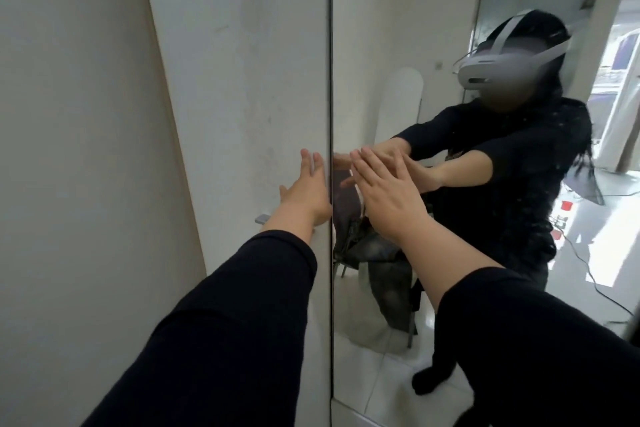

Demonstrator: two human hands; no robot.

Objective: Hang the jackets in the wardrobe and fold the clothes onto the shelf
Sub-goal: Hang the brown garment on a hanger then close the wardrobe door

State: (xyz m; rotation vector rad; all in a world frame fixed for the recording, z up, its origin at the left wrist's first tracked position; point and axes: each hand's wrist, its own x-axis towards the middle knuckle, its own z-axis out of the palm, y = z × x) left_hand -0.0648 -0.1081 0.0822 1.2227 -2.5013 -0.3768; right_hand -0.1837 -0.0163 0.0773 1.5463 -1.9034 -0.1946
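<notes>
At the wardrobe front, both doors shut or nearly so. Left hand (pixel 304 192) flat against the white door (pixel 242 80), fingers straight and close together, holding nothing; it lies just beside the seam, above a small grey handle (pixel 262 218). Right hand (pixel 388 198) flat toward the mirrored door (pixel 381 45), fingers straight and slightly spread, also holding nothing; whether the palm touches the glass, cannot tell.

Clothes not within reach. Seen only as a reflection: a dark grey pile of garments (pixel 377 253) draped over a chair (pixel 414 295) behind the person, some of it hanging down toward the pale tiled floor.

Judgement: doors must be opened before anything is hung. Mirrored panel likely heavy and breakable, smooth with no grip visible on its face; push or pull at the edge by the seam, gently. White door is better taken by the grey handle. Garments look soft and limp, light to moderate; jackets best lifted by collar or shoulders so they drop straight for the hanger.
</notes>
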